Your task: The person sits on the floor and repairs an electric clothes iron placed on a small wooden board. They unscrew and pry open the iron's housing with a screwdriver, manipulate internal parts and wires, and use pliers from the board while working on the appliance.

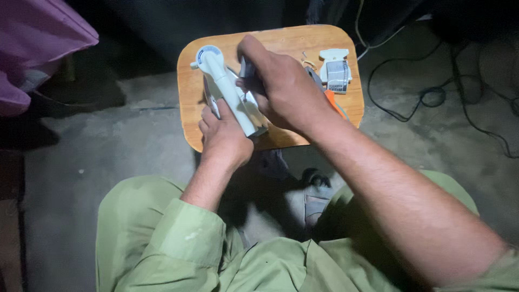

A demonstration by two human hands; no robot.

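Your left hand is wrapped around the lower end of a white tube-shaped device, fingers closed on it. The device lies slanted over a small wooden board, its round blue-and-white head up at the board's far left corner. Your right hand reaches across from the right, fingers curled tightly about a small dark part just beside the tube; what that part is cannot be told, since the hand hides most of it. An orange piece shows under your right wrist. A white plastic fitting sits on the board's right side, apart from both hands. Black cables lie on the concrete floor to the right. Purple cloth is at upper left.
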